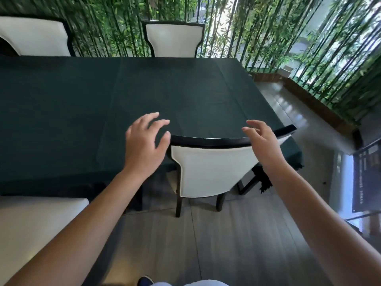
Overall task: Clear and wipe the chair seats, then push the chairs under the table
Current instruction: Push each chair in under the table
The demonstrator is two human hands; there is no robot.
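The green-clothed worktop [144, 89] is filling the view, and the near chair [212, 170] is sitting tucked against its edge (pushing step, I judge). My left hand [142, 145] and right hand [261, 141] are hovering at its top rail [210, 141], fingers spread, holding nothing; next needs a two-handed grip.

Bamboo [257, 27] behind, wood planter edge [321, 108], grey tile floor [226, 244].

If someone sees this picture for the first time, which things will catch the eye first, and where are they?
Two open hands, the left hand and the right hand, hover at the black top rail of a white chair in the centre, pushed in at the table. The dark green tablecloth fills the middle, and green bamboo runs behind and along the right.
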